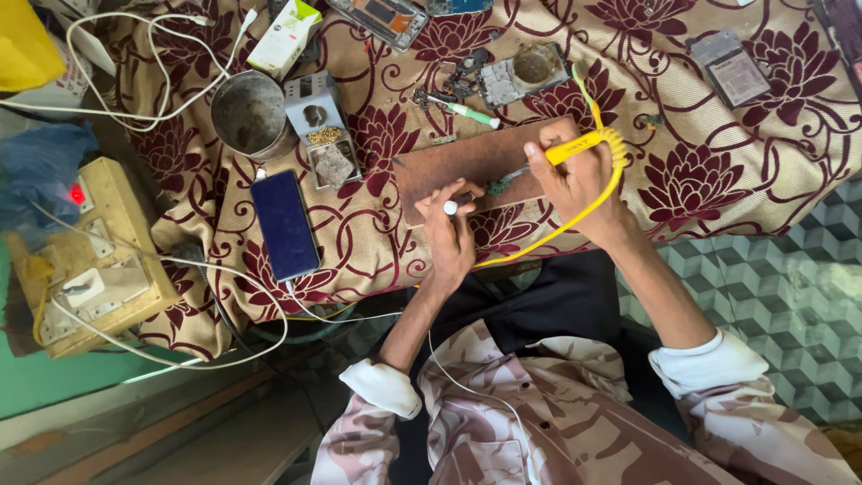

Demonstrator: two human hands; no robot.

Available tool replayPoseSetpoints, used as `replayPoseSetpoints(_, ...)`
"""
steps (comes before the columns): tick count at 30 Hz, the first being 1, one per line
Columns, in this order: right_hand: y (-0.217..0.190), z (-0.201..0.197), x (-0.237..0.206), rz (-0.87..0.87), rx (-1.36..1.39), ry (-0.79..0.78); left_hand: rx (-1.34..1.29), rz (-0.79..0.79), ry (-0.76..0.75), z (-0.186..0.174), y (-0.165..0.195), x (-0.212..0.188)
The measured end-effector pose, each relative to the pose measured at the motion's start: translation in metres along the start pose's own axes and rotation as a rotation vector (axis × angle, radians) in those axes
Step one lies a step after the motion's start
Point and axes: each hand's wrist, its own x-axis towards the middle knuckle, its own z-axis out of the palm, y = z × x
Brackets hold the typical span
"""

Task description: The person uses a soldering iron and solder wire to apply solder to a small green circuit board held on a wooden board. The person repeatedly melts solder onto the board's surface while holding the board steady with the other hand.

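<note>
Right hand grips the yellow soldering iron; left hand, at seven o'clock, pinches a white-capped tool. Steadying both wrists on the brown board seems wise.

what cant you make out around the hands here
- Head view: the small green part on the brown board is too small to identify.
- The iron tip from the yellow-handled tool in the right hand is too thin to see touching.
- The left hand covers most of its white-capped tool.
</note>
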Motion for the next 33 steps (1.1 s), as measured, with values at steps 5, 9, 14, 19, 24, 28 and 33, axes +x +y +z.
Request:
replayPoseSetpoints(5,-0.003,0.009,0.000,0.053,0.052,0.006,-0.075,-0.071,-0.028,0.000,0.002,0.001)
replayPoseSetpoints(9,-0.008,0.010,-0.002,0.112,0.089,-0.088,-0.032,-0.013,-0.052,-0.004,0.007,0.002)
replayPoseSetpoints(14,-0.010,-0.003,0.001,0.003,-0.066,-0.106,-0.044,-0.038,-0.059,-0.003,0.009,0.002)
replayPoseSetpoints(19,0.000,-0.007,0.005,0.099,-0.027,-0.132,-0.078,-0.032,-0.059,-0.001,0.006,0.000)
replayPoseSetpoints(24,0.012,0.002,-0.004,0.149,-0.052,0.014,-0.070,0.010,-0.037,-0.001,0.007,0.000)
replayPoseSetpoints(28,0.021,0.000,-0.015,0.123,-0.030,-0.027,-0.080,-0.043,-0.060,-0.002,0.008,0.000)
replayPoseSetpoints(33,0.032,-0.006,-0.023,0.186,0.091,-0.139,-0.094,-0.057,-0.066,-0.003,0.010,-0.001)
